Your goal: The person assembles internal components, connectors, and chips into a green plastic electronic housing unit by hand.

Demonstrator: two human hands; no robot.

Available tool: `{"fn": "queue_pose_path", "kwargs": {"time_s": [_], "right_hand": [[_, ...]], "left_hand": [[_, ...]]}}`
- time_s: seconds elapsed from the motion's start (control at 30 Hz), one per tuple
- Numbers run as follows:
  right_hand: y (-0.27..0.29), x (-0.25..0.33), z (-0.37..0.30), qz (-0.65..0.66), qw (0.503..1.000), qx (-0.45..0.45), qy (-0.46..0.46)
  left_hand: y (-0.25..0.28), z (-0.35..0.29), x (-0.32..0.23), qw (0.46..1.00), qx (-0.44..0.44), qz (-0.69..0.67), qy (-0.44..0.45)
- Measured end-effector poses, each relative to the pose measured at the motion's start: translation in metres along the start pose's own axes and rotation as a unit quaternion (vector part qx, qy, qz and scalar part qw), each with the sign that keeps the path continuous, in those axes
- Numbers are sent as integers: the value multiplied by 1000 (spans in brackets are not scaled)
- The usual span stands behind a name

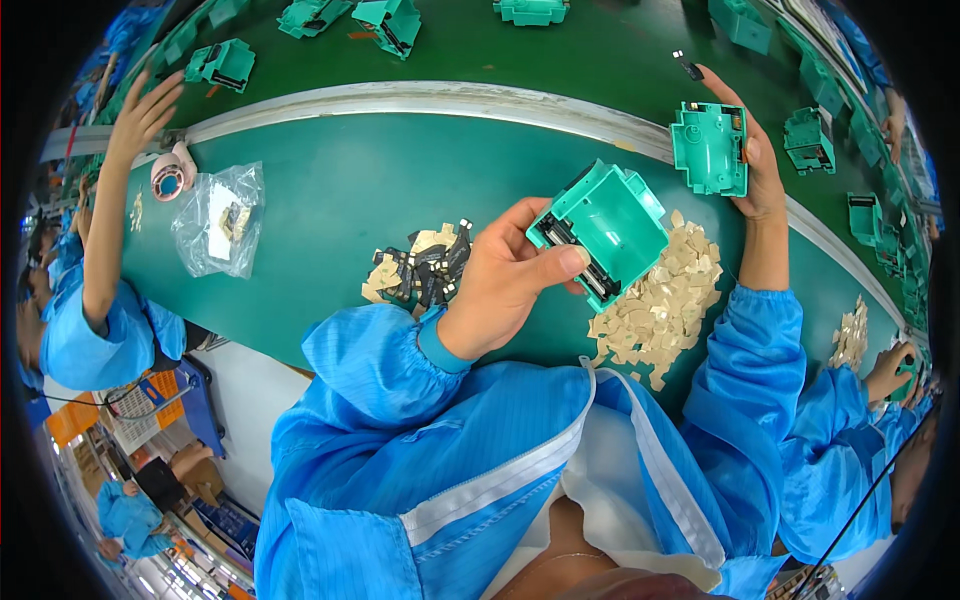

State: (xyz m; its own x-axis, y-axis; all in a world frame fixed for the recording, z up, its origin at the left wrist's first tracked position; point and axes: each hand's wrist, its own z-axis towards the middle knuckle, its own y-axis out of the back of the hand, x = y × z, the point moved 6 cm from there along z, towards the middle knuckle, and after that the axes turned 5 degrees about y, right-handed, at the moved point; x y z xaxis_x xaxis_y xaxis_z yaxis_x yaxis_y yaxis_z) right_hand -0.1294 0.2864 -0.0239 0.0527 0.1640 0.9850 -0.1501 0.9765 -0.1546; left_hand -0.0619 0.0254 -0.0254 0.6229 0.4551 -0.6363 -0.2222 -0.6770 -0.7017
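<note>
My left hand [510, 275] grips a green plastic housing [625, 225], an open box shape with a black strip along its near side; the thumb presses by that strip. Farther right, my right hand [762, 165] is closed around a second green housing [708, 150] at the belt's edge. Close to the right index fingertip is a small black part [688, 66] with a pale tip; whether the finger touches it I cannot tell. Below the first housing lies a heap of beige paper pieces [665, 305]. Small black parts [432, 275] mixed with beige bits lie left of my left wrist.
Beyond a pale metal rail [400, 97], a dark green belt carries several green housings [388, 25]. On the green table lie a clear plastic bag [240, 225] and a pink ring-shaped object [172, 172]. A co-worker's arm [105, 220] reaches up at left; another person's hand [888, 372] is at right.
</note>
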Motion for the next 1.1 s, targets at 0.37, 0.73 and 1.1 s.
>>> {"fn": "queue_pose_path", "kwargs": {"time_s": [0.37, 0.73, 1.1], "right_hand": [[-3, 3, -2, 15, 1000, 13, -9], [-94, 78, -8, -606, 712, -67, 349], [-98, 69, -7, -640, 680, -74, 349]], "left_hand": [[1, 0, 2, 1000, -2, 2, 1], [3, -3, -5, 999, -15, 18, -33], [2, -3, -8, 998, -27, 19, -50]]}}
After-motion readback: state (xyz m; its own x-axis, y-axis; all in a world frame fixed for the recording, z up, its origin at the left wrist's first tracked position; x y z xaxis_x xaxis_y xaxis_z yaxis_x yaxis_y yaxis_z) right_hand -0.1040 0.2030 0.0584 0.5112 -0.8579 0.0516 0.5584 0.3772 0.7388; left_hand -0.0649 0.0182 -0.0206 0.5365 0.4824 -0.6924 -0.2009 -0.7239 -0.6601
